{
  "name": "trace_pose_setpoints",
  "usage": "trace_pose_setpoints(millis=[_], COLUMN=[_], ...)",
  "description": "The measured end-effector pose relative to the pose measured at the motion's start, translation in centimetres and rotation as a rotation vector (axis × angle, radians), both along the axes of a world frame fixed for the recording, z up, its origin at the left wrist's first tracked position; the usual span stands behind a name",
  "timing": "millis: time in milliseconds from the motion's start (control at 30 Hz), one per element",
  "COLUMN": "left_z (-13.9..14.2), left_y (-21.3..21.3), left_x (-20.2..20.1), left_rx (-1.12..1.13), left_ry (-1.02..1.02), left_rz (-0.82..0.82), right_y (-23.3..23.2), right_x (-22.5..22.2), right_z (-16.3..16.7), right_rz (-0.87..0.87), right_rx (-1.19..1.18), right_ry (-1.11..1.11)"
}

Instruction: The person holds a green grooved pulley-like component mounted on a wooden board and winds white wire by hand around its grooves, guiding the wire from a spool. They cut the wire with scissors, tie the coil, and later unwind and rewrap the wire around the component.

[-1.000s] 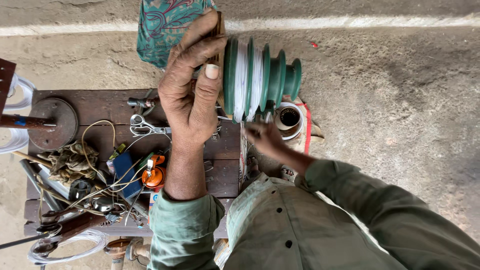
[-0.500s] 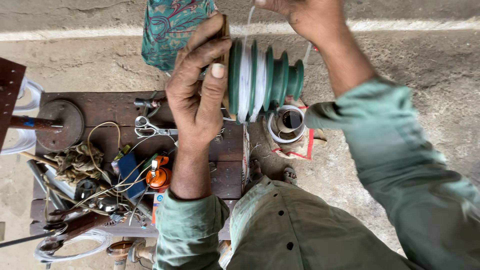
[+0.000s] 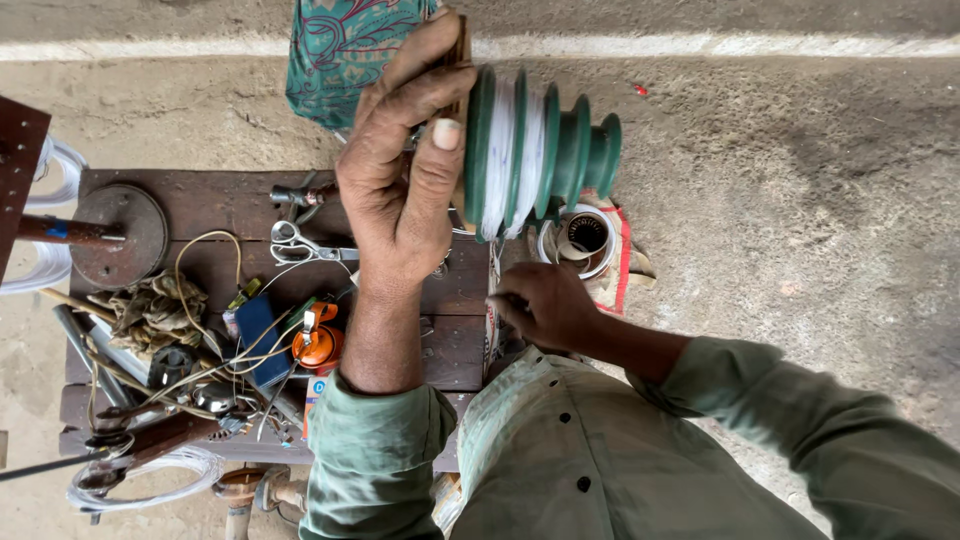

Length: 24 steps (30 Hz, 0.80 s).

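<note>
Head view: left hand (image 3: pixel 405 170) grips the wide end of a green stepped spool (image 3: pixel 540 145) wound with white wire, raised above the wooden worktop (image 3: pixel 220 205). Right hand (image 3: pixel 545 305) is closed, pinching wire beneath the spool, near scissors (image 3: pixel 300 240).

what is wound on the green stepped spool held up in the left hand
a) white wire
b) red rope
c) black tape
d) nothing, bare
a: the left hand grips the wide end of the green stepped spool, and turns of white wire fill its two widest grooves, while the narrower steps look bare.
</note>
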State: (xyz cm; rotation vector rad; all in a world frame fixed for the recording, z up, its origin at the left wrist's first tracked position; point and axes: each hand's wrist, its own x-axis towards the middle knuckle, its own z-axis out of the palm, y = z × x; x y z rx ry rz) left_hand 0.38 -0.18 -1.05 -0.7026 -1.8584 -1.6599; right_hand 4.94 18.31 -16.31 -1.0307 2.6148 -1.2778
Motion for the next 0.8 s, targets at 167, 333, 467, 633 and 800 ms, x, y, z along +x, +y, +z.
trace_pose_setpoints(millis=[167,333,467,633,800], left_z=[-0.1,0.2,0.3,0.5,1.5], left_y=[0.3,0.4,0.1,-0.1,0.6], left_x=[0.1,0.1,0.1,0.6,1.0], left_rx=[0.021,0.069,0.059,0.001,-0.031], left_ry=[0.029,0.022,-0.006,-0.024,-0.046], left_rz=[-0.004,-0.057,-0.052,-0.003,0.045], right_y=[1.4,-1.9,-3.6,-1.8,0.4], right_x=[-0.2,-1.9,-5.8,-11.4,-13.5], right_z=[4.4,-2.9,-9.4,-11.7,-10.5], right_rz=[0.371,0.715,0.479,0.218,0.160], right_rx=[0.168,0.565,0.697,0.524,0.360], right_ry=[0.156,-0.120,-0.376,-0.628,-0.759])
